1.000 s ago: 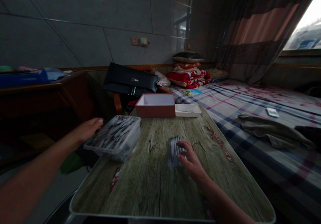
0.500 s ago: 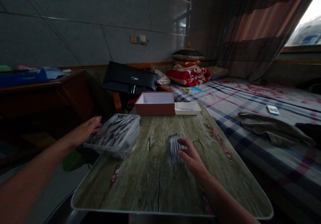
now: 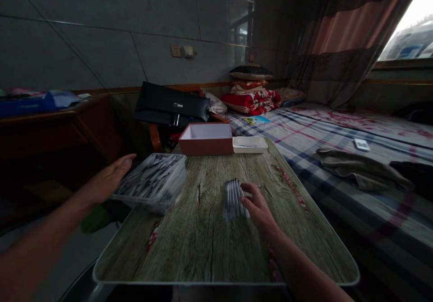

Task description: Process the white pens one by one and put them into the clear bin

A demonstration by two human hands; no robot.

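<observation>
A row of slim grey pens (image 3: 233, 198), several side by side, lies on the wood-patterned table (image 3: 189, 248). My right hand (image 3: 255, 205) is at the right edge of this row, its fingers apart and touching or nearly touching the outermost pen. On the left, a clear plastic box (image 3: 162, 198) full of similar pens sits at the table's edge. My left hand (image 3: 113, 175) is beside the box's left side, fingers extended, holding nothing that I can see.
At the table's far end stand an open brown box (image 3: 206, 146) with a white inside and a small white tray (image 3: 250, 148) with something thin in it. Behind them leans a black monitor (image 3: 172, 105). A bed (image 3: 280, 132) is on the right.
The whole view has shifted slightly. My left hand has turned a little beside the box. My right hand stays at the row, where the pens at its right edge now show more clearly.
</observation>
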